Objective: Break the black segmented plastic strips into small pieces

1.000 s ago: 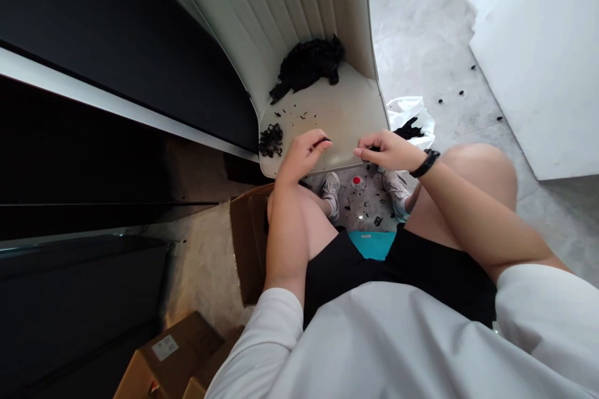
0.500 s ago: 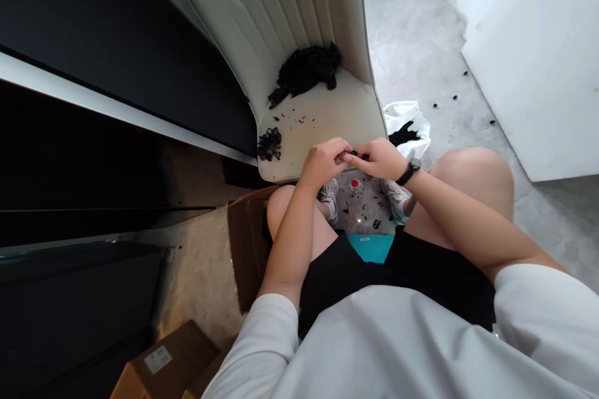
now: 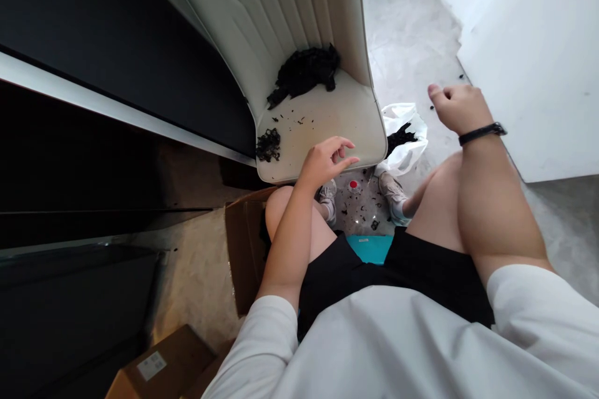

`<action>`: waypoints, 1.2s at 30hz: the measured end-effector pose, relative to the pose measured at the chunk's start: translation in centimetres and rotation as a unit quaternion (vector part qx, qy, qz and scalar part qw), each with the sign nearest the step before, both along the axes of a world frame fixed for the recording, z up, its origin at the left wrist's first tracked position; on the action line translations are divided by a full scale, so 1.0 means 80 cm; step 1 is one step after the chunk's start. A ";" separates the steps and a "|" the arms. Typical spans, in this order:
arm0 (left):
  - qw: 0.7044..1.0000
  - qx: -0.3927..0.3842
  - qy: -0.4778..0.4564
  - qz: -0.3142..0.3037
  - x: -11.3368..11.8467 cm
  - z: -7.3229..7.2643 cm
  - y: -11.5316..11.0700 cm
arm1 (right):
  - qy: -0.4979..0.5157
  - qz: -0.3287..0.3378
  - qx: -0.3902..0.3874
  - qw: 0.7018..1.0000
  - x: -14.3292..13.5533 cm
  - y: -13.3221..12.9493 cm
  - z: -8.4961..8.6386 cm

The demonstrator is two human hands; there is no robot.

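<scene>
Over the front edge of a cream padded chair seat [image 3: 337, 115], my left hand [image 3: 327, 159] hangs open, thumb and fingers apart, holding nothing that I can see. My right hand [image 3: 462, 107] is out to the right above the grey floor, its fingers curled closed; whatever may be inside them is hidden. On the seat, a crumpled black bundle [image 3: 306, 72] lies against the backrest. A small heap of curly black strips [image 3: 268, 145] and scattered black crumbs are at the seat's left side.
Right of the chair, an open white plastic bag [image 3: 406, 156] on the floor holds black pieces. Between my shoes, black scraps and a red round spot [image 3: 352, 185] lie on the floor. Cardboard boxes [image 3: 163, 361] stand at lower left. White panels [image 3: 552, 75] are at right.
My hands have parted from the small black piece they held together. The right hand swung right and up, past the white bag; the left stayed in place and its fingers opened.
</scene>
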State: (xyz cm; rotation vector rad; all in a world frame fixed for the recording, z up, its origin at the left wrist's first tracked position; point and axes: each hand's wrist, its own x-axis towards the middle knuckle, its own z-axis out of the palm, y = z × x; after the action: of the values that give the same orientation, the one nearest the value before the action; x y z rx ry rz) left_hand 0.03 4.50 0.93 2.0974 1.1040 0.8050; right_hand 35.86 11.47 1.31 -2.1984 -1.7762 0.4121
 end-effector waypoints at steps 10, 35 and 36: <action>0.997 -0.067 0.035 -0.026 0.012 -0.005 0.002 | -0.036 0.092 0.159 0.982 -0.021 -0.020 -0.005; 0.934 -0.222 0.258 -0.111 0.001 0.014 0.010 | 0.185 0.444 0.210 0.851 -0.362 0.119 0.017; 0.931 -0.229 0.262 -0.113 0.000 0.016 0.009 | 0.177 0.442 0.209 0.854 -0.351 0.121 0.007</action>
State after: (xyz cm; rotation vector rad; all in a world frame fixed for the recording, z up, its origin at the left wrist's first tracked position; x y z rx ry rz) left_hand 0.00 5.21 2.22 2.0152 1.1450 -0.1410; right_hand 7.78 21.15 1.84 -0.8479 -2.2731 0.5013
